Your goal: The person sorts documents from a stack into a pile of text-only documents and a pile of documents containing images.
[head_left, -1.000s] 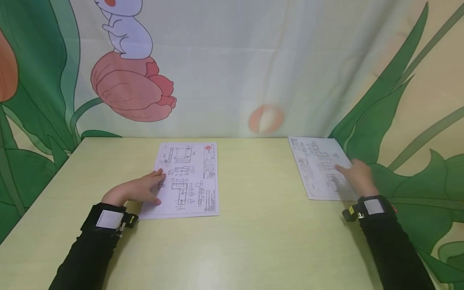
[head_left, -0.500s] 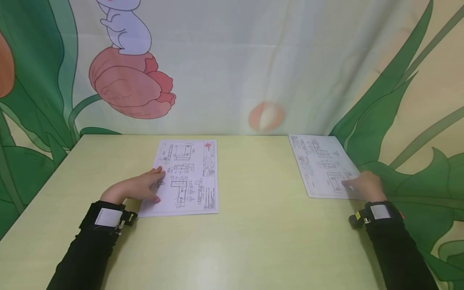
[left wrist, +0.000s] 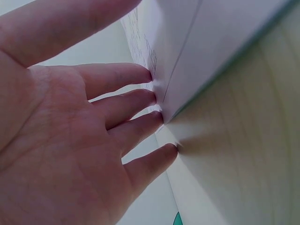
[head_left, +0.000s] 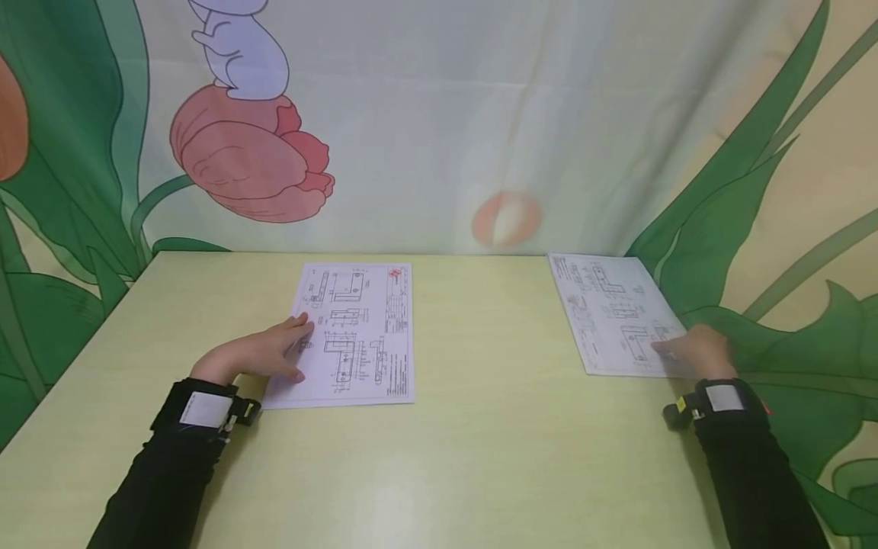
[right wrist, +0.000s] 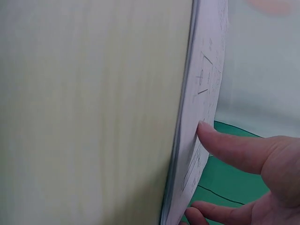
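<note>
In the head view, my left hand [head_left: 264,354] rests with fingers spread on the left edge of a white sheet of technical drawings [head_left: 363,343]. The left wrist view shows its fingertips [left wrist: 147,97] at this sheet's border, and the little finger touches the tabletop beside it. A second, thin stack of drawing sheets [head_left: 604,297] lies flat at the far right. Over its near right corner is my right hand [head_left: 700,352]. In the right wrist view the straight thumb [right wrist: 229,145] touches the top sheet, while the other fingers reach the stack's right side, partly out of frame.
Both papers lie on a pale wood-grain table [head_left: 480,442]. Behind it hangs a printed curtain [head_left: 425,137] with a rabbit, flowers and green leaves, which also runs along the right side. Each wrist wears a black strap with a small camera [head_left: 247,412].
My right hand has slid right and nearer to me, from the stack's right half to its near right corner. My left hand and both papers have stayed in place; the view tilted slightly.
</note>
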{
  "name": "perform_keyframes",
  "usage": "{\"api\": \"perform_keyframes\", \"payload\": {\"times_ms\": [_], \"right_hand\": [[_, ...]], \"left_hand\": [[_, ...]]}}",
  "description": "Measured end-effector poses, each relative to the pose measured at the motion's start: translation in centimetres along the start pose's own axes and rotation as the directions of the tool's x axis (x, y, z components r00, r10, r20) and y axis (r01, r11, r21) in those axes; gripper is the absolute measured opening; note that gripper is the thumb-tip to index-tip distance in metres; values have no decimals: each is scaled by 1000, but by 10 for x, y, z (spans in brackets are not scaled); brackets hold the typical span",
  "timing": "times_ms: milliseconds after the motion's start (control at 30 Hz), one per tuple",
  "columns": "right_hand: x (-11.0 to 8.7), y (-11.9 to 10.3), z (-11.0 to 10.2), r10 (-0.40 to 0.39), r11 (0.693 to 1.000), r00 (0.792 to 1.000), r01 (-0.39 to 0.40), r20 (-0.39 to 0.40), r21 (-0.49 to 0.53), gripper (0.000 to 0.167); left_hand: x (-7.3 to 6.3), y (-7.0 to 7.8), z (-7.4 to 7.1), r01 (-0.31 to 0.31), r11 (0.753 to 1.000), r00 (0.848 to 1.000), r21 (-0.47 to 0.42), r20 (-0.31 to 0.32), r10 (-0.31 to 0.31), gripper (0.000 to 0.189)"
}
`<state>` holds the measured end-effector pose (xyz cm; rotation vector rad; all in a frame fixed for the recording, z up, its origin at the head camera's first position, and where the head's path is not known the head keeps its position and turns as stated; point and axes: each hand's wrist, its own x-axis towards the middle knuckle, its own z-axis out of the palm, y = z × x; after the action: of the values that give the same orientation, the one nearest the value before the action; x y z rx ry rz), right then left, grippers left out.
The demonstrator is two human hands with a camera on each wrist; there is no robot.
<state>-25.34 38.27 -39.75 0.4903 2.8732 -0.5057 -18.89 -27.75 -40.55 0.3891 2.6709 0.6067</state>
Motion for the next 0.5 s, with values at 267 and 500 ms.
{"api": "perform_keyframes", "payload": {"times_ms": [267, 500], "right_hand": [[0, -1, 0, 5, 1000, 999, -5, -46, -15, 69], [0, -3, -1, -15, 1000, 995, 13, -95, -20, 64]], "left_hand": [[0, 1, -1, 6, 1000, 1000, -18, 8, -6, 94], [1, 1, -1, 5, 1000, 1000, -24, 14, -4, 94]]}}
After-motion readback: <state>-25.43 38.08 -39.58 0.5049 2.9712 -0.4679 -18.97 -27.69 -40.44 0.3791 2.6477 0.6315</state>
